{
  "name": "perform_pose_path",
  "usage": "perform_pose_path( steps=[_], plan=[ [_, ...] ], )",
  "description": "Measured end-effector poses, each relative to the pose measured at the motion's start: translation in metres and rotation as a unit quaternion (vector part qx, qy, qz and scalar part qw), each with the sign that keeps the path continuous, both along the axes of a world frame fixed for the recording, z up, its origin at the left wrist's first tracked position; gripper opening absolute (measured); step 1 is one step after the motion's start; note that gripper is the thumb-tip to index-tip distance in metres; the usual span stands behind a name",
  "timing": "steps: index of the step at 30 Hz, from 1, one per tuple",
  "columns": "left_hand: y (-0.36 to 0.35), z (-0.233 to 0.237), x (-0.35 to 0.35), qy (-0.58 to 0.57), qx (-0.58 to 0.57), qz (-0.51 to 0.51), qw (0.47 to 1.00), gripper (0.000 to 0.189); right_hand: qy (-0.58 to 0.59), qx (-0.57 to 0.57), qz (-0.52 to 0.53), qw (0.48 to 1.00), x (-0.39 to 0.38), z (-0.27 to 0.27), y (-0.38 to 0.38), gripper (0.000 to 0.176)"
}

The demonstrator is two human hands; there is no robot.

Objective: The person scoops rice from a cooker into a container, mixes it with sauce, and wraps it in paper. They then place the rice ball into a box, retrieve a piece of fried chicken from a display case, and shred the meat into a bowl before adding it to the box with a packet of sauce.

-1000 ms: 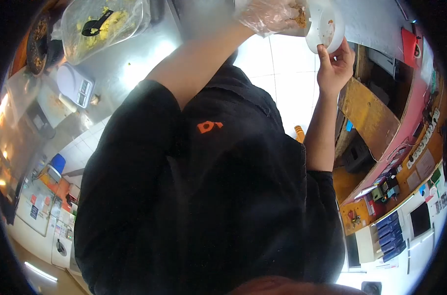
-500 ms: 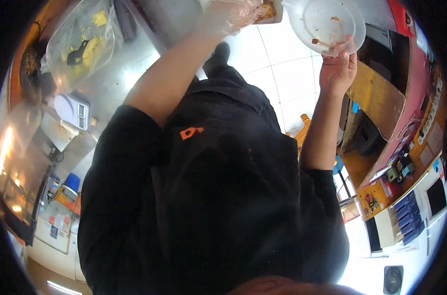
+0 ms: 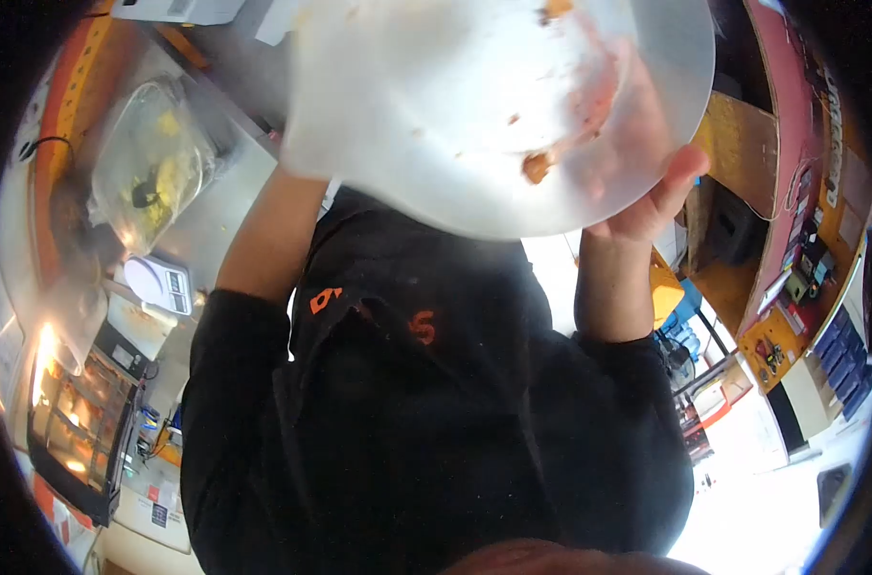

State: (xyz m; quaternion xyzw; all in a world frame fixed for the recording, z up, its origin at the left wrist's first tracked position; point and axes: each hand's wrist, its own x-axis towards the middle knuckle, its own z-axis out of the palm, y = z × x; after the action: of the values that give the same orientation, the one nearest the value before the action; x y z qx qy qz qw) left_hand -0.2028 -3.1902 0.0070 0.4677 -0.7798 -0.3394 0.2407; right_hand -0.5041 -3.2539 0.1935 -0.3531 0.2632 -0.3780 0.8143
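Round translucent white plastic plate [image 3: 474,105], smeared orange, fills the upper centre, held up close. Right hand [image 3: 637,206] at its right rim, fingers [image 3: 683,171] clamped on the edge. Left hand is lost behind it; cannot tell its fingers. Clear bag of yellow food [image 3: 153,168] on the steel surface [image 3: 216,206], upper left.

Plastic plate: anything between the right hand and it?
Nothing visible. The right hand grips the plastic plate at its rim, fingers showing through it. The plate itself hides the left hand.
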Motion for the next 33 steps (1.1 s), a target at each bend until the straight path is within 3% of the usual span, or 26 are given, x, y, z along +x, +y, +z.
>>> perform_pose_path(
  steps=[2,5,7,8,9,10,12,14,16,18,19,21,22,24,26,27,29,32,33],
  plan=[
    [0.043,0.017,-0.003,-0.033,-0.025,0.100,0.994,0.041,0.021,-0.031,0.121,0.992,0.008,0.010,0.008,0.108],
    [0.122,0.039,-0.001,-0.097,-0.061,0.276,0.954,0.039,0.015,-0.050,0.147,0.988,0.033,0.027,0.024,0.111],
    [0.178,0.058,-0.016,-0.159,-0.081,0.406,0.897,0.037,0.021,-0.068,0.169,0.983,0.048,0.019,0.030,0.107],
    [0.210,0.068,-0.022,-0.198,-0.091,0.470,0.855,0.037,-0.020,-0.002,0.141,0.990,0.054,0.012,0.035,0.100],
    [0.249,0.084,-0.028,-0.244,-0.100,0.532,0.805,0.036,-0.017,-0.031,0.157,0.987,0.061,-0.002,0.032,0.091],
    [0.294,0.093,-0.014,-0.288,-0.112,0.588,0.747,0.036,-0.015,0.012,0.150,0.988,0.073,-0.003,0.035,0.084],
    [0.383,0.080,-0.005,-0.228,-0.188,0.744,0.599,0.042,-0.039,0.061,0.181,0.981,0.098,-0.022,0.037,0.069],
    [0.451,0.072,-0.011,-0.191,-0.203,0.873,0.401,0.050,0.000,0.090,0.194,0.977,0.126,-0.036,0.049,0.057],
    [0.486,0.079,-0.024,-0.253,-0.170,0.883,0.356,0.041,0.000,0.078,0.259,0.963,0.146,-0.072,0.052,0.051],
    [0.488,0.085,-0.038,-0.221,0.041,0.905,0.362,0.026,0.003,0.067,0.318,0.946,0.166,-0.096,0.062,0.045],
    [0.488,0.072,-0.040,-0.240,0.023,0.868,0.434,0.019,-0.007,0.096,0.356,0.929,0.178,-0.104,0.076,0.041],
    [0.458,0.074,-0.035,-0.288,0.040,0.777,0.559,0.026,-0.014,0.117,0.401,0.908,0.208,-0.108,0.106,0.038],
    [0.442,0.081,-0.026,-0.282,0.109,0.739,0.602,0.030,0.043,0.099,0.410,0.906,0.221,-0.105,0.127,0.034],
    [0.457,0.022,-0.006,-0.340,0.061,0.672,0.656,0.026,0.093,0.061,0.439,0.892,0.250,-0.105,0.170,0.027],
    [0.461,0.027,0.009,-0.322,0.160,0.634,0.685,0.025,0.113,0.030,0.456,0.882,0.279,-0.112,0.219,0.021],
    [0.463,0.028,0.012,-0.319,0.148,0.639,0.684,0.025,0.135,0.018,0.449,0.883,0.293,-0.116,0.240,0.018],
    [0.470,0.027,0.012,-0.231,0.004,0.643,0.730,0.010,0.150,-0.003,0.456,0.877,0.321,-0.117,0.280,0.017],
    [0.504,-0.009,0.016,-0.161,-0.030,0.658,0.735,0.014,0.174,-0.014,0.444,0.879,0.357,-0.124,0.335,0.018],
    [0.507,0.009,0.018,-0.160,-0.038,0.653,0.739,0.014,0.185,-0.008,0.436,0.881,0.366,-0.129,0.348,0.021]
  ],
)
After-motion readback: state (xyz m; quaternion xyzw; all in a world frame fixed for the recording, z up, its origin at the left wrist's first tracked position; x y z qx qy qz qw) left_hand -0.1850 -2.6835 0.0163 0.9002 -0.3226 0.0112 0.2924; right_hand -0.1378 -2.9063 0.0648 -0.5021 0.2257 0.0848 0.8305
